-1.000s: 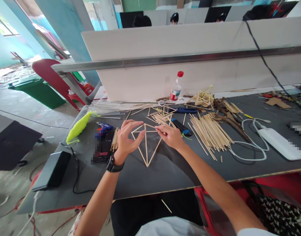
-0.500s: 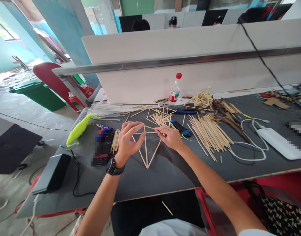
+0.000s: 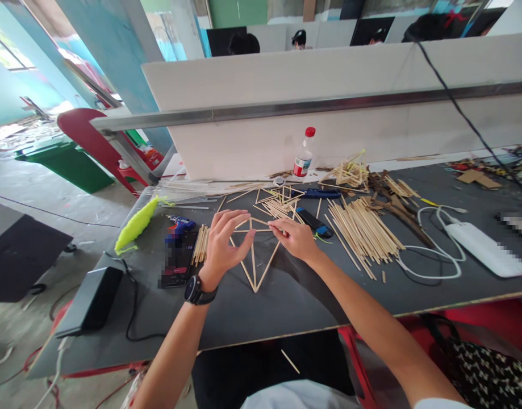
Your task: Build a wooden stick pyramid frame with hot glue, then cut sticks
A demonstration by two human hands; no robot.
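A kite-shaped frame of thin wooden sticks (image 3: 254, 258) lies on the dark table (image 3: 286, 307), its point toward me. My left hand (image 3: 224, 244), a black watch on its wrist, pinches the frame's upper left corner with curled fingers. At the upper right corner, my right hand (image 3: 297, 238) presses down on the frame with its fingers together.
A pile of loose sticks (image 3: 363, 227) lies right of my hands, a small bundle (image 3: 200, 244) left. Around are a phone (image 3: 178, 258), blue glue gun (image 3: 179, 223), black knife (image 3: 315, 221), water bottle (image 3: 304, 153), white charger (image 3: 482, 247), black adapter (image 3: 90, 298) and yellow-green fuzzy thing (image 3: 135, 223).
My left fingers have slid slightly right along the frame's top; the frame and my right hand stay almost where they were. The view shifted a little.
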